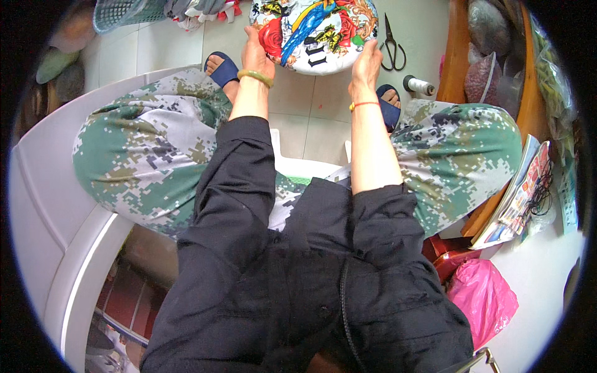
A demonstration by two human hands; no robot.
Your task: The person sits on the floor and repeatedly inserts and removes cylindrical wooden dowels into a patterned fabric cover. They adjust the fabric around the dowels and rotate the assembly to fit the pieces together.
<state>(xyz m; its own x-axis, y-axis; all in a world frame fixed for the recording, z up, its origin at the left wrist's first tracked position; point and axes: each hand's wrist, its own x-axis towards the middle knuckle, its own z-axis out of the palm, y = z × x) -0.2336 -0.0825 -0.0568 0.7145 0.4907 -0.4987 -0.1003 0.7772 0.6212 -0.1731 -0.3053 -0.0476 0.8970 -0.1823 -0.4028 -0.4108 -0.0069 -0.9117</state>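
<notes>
A round, padded cloth piece that looks like a cushion (pixel 316 37) is held out in front of me, partly cut off by the top edge of the view. It is white, printed with a blue and yellow parrot, red roses and butterflies. My left hand (pixel 255 55) grips its left rim, a jade-coloured bangle on the wrist. On the opposite rim my right hand (pixel 367 67) has hold too, with a red cord around that wrist. Fingers of both hands are mostly hidden behind the cloth. Dark scissors (pixel 390 50) lie on the floor just right of my right hand.
A spool of white thread (pixel 419 86) lies near my right foot. At the upper left are a blue-green plastic basket (pixel 121 13) and a heap of cloth scraps (pixel 198 11). Wooden shelving (pixel 456 56) with bagged goods stands right. A pink plastic bag (pixel 482 298) sits lower right.
</notes>
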